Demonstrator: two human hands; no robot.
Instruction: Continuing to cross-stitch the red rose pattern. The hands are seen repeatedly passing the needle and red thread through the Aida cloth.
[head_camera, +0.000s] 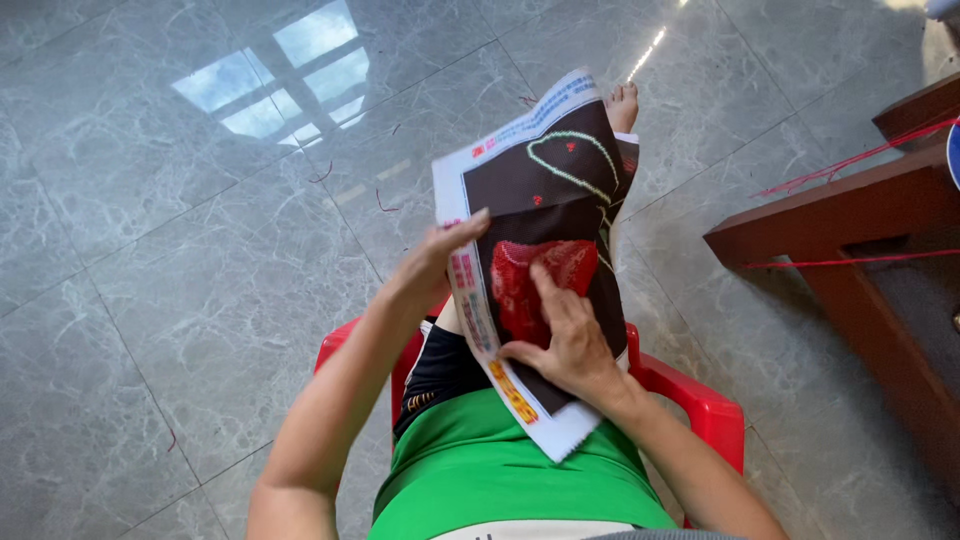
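Grey floor tiles (150, 300) shine below us. Our left hand (440, 255) grips the cloth (560, 170) edge, keeping it up, while our right hand (565, 340) presses spread fingers on red stitching (520, 285).

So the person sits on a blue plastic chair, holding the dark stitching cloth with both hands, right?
Not quite: the head view shows the plastic chair is red, not blue. The rest holds: the left hand grips the dark stitching cloth at its edge, and the right hand presses on it.
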